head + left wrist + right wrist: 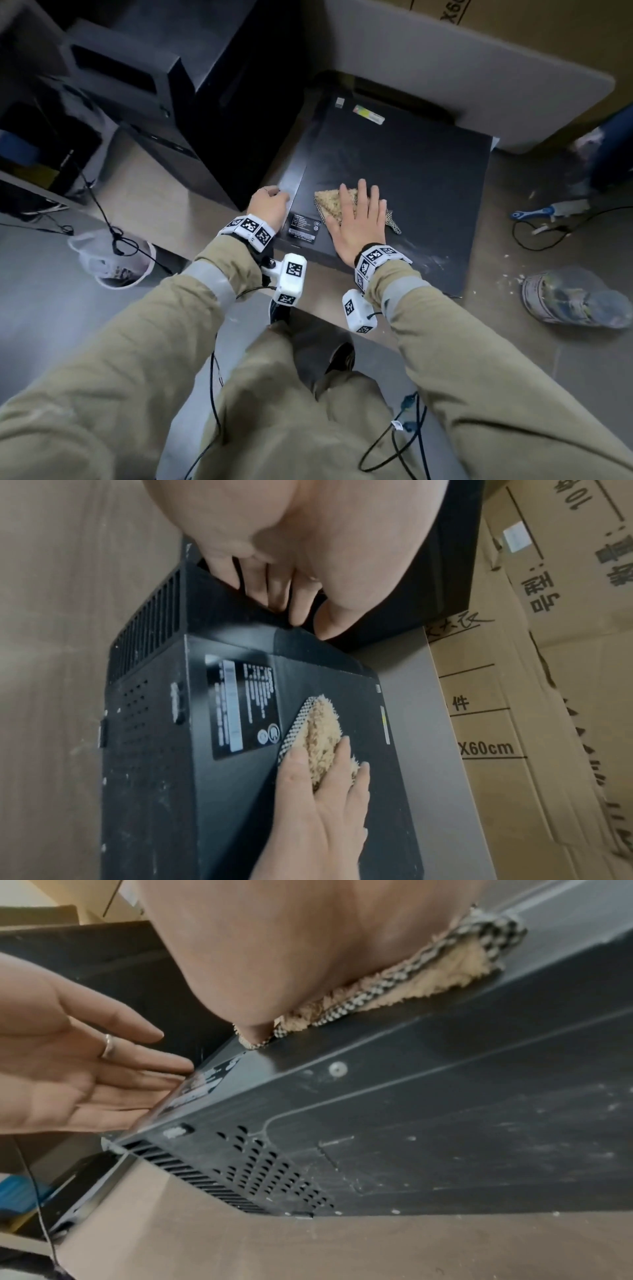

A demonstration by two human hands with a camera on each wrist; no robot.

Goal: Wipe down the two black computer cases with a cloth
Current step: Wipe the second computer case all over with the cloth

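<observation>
One black computer case (411,164) lies on its side on the floor, dusty, with a label near its front-left corner. My right hand (359,219) presses flat, fingers straight, on a tan fluffy cloth (330,202) with a checkered edge on the case's top panel. The left wrist view shows the cloth (322,731) under the right hand's fingertips (342,750). My left hand (270,205) rests against the case's left edge; in the right wrist view its fingers (137,1064) are straight and touch the side. A second black case (205,85) stands upright at the back left.
A lined plastic cup (113,260) and black cables sit on the floor at left. A blue-handled tool (544,212), a crumpled clear bag (575,298) and crumbs lie at right. A grey panel (479,75) and cardboard boxes (548,20) stand behind the case.
</observation>
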